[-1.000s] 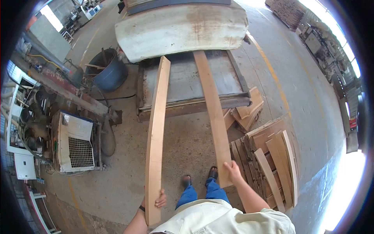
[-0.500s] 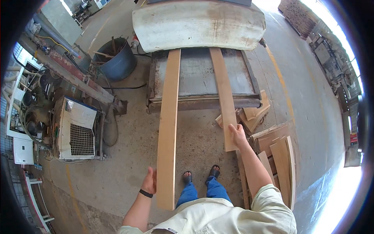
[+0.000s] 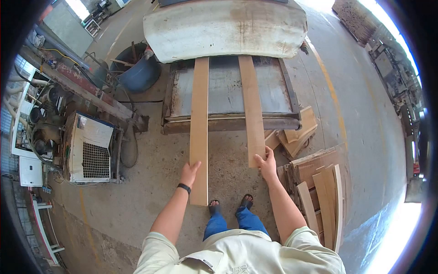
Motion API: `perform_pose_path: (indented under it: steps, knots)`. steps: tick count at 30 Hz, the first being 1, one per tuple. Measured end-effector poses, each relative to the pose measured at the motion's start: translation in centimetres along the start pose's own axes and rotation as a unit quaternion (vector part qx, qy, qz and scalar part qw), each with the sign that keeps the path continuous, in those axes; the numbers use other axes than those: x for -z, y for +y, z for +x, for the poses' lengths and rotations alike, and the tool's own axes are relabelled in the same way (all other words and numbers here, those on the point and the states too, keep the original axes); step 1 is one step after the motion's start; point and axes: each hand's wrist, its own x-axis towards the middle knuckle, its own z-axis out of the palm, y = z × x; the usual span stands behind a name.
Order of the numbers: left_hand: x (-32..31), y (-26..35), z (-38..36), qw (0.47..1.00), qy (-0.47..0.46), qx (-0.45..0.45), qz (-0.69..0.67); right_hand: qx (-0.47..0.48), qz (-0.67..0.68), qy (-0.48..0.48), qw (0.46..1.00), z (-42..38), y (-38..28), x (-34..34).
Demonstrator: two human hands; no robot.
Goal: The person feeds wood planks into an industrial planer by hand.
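Observation:
Two long, flat wooden planks run from beneath the machine's stained white cover (image 3: 226, 29) across its metal bed toward me. My left hand (image 3: 189, 174) grips the outer edge of the left plank (image 3: 199, 118), thumb on top and fingers hidden below. The near end of this plank overhangs the floor close to my feet. My right hand (image 3: 267, 165) is closed round the outer edge of the right plank (image 3: 252, 105) near its end, with the thumb on its upper face. The far ends of both planks are hidden under the cover.
The worn metal bed (image 3: 226, 93) ends in a front roller (image 3: 228, 125). Wooden offcuts (image 3: 296, 132) and a stack of boards (image 3: 326, 196) lie at right. A blue tub (image 3: 139, 75) with scrap wood stands at the left, behind a white cabinet with a grille (image 3: 93, 150).
The left plank has slid forward under the cover, so less of it overhangs. My left hand has moved forward and now grips its edge. The right plank has also moved slightly forward.

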Motion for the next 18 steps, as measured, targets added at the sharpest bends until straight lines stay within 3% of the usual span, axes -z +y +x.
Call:
perform_pose_path:
  steps: [6, 13, 16, 18]
  knots:
    - [-1.9, 0.9, 1.8, 0.996, 0.035, -0.046, 0.061, -0.024, 0.03, -0.006, 0.999, 2.2, -2.6, -0.6]
    - [1.5, -3.5, -8.1, 0.994, 0.074, -0.021, 0.082, -0.026, 0.026, 0.006, 0.999, 5.1, -3.5, -2.3]
    - [6.0, -6.7, -12.9, 0.991, 0.048, 0.03, 0.121, 0.117, -0.254, 0.161, 0.946, 3.9, -7.6, -2.3]
    - [8.1, -7.5, -16.3, 0.99, 0.052, 0.038, 0.129, 0.2, -0.252, 0.166, 0.932, 1.1, -9.8, -4.2]
